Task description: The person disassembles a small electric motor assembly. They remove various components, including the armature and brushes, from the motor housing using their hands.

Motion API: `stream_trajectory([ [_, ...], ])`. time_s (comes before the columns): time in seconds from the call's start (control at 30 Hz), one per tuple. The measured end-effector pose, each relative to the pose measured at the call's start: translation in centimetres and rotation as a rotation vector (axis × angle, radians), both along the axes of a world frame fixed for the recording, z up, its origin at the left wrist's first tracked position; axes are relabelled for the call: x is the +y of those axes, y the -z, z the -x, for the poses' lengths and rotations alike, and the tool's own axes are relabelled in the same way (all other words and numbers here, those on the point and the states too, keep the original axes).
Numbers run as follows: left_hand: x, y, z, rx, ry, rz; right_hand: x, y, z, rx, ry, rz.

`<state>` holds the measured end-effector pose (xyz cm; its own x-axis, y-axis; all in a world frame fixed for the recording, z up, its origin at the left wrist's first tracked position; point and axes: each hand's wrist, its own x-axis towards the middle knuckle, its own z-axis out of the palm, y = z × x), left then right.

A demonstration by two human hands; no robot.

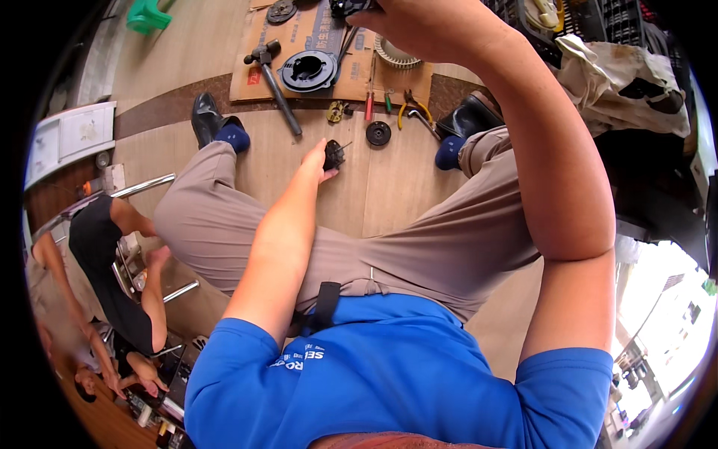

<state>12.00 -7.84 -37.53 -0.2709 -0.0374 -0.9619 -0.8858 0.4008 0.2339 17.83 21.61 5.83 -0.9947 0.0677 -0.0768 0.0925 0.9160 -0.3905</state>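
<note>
Between my knees, my left hand (315, 161) is closed around a small black motor-like part (333, 155) with a thin shaft sticking out. My right hand (368, 16) reaches far forward to the upper edge, its fingers bent against a dark part (347, 7) that the frame cuts off. A grey-black ring-shaped housing (290, 75) lies on the cardboard (248, 84) below it. Beside the housing rests a hammer (278, 88). Nearer me are a black round disc (378, 134) and a small yellowish plate (334, 113).
A red-handled screwdriver (369, 107), a green-handled tool (388, 103) and yellow-handled pliers (413, 102) lie by my right shoe (473, 114). A pale fan wheel (396, 56) sits under my right arm. Black crates (609, 22) stand at right; another person (112, 254) sits at left.
</note>
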Motion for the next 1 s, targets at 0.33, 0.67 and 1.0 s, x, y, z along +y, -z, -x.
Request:
stream_trajectory([
  [0.33,5.0,-2.9,-2.1,0.144,0.196,0.531,-1.1,2.7,-0.1,-0.015,-0.086,-0.080],
  [0.67,7.4,-4.0,0.9,0.789,0.724,0.468,-1.9,3.4,-0.6,0.034,-0.056,-0.055],
  [1.0,9.4,-0.4,1.4,0.988,1.026,0.296,-1.0,4.3,-2.4,-0.002,-0.004,-0.032],
])
